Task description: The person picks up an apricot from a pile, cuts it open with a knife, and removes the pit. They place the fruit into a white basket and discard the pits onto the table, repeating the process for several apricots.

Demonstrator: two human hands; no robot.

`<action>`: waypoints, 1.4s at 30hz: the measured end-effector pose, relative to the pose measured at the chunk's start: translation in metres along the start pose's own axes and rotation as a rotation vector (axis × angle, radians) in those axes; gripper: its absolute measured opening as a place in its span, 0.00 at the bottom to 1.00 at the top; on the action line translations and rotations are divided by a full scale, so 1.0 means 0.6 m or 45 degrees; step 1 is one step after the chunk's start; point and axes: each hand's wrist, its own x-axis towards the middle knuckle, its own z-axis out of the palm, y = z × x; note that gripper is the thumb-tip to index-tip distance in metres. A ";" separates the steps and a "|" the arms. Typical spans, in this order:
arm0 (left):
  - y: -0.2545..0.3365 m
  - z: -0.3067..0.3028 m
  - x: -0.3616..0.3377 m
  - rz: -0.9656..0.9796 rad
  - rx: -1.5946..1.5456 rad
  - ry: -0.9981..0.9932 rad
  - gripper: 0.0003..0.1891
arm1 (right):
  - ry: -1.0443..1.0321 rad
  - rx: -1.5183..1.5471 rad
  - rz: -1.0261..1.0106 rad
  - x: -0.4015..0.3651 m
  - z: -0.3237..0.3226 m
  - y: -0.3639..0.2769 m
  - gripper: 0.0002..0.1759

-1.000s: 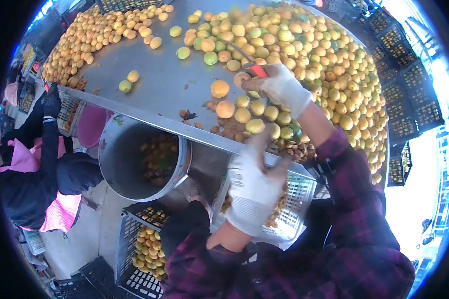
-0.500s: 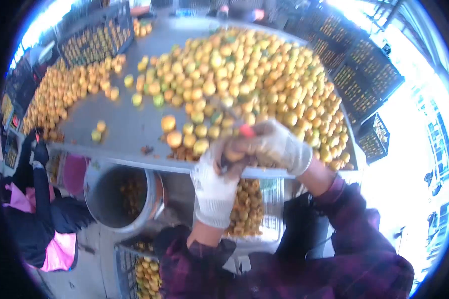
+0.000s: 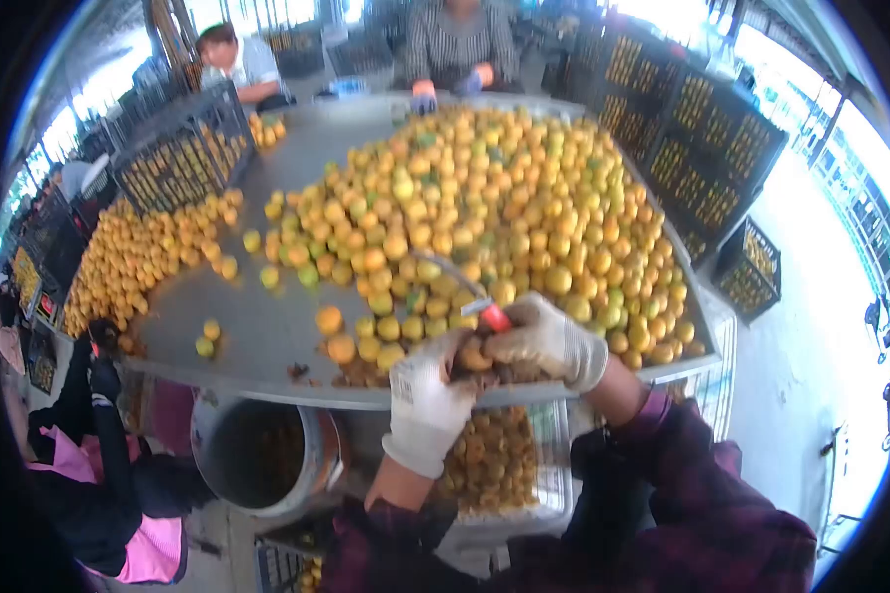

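Observation:
My left hand (image 3: 428,405), in a white knitted glove, closes around a round brownish-orange fruit (image 3: 473,354) at the near edge of the metal table (image 3: 287,287). My right hand (image 3: 556,344), gloved too, meets it from the right. Its fingers hold a curved-bladed knife (image 3: 494,317) by the red handle, the thin blade pointing away to the upper left. The right fingers touch or nearly touch the fruit, and the gloves partly hide it. Just beyond both hands spreads a large heap of round yellow-orange fruits (image 3: 504,208).
A grey bucket (image 3: 205,435) and a crate of fruit (image 3: 554,484) stand below the table's near edge. On the table's left is a tilted black crate (image 3: 129,178). Stacked crates (image 3: 702,128) rise at right. Other people work opposite (image 3: 462,44) and at left (image 3: 79,425).
The view has tilted up, so the table and hands sit lower and people across the table show. Both hands stay together around the fruit, and the knife is sharper in view.

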 end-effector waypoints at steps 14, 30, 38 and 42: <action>-0.033 0.013 -0.009 -0.410 -0.133 -0.005 0.25 | 0.304 -0.290 0.016 0.066 0.033 0.119 0.11; -0.067 -0.014 -0.012 -0.625 -1.029 0.294 0.22 | 0.139 -0.209 -0.098 -0.018 0.040 0.068 0.22; -0.058 -0.033 -0.014 -0.589 -0.970 0.380 0.22 | -0.036 -0.188 -0.041 -0.025 0.062 0.078 0.23; -0.052 -0.032 -0.013 -0.614 -0.977 0.454 0.22 | 0.015 -0.202 -0.100 -0.024 0.065 0.088 0.23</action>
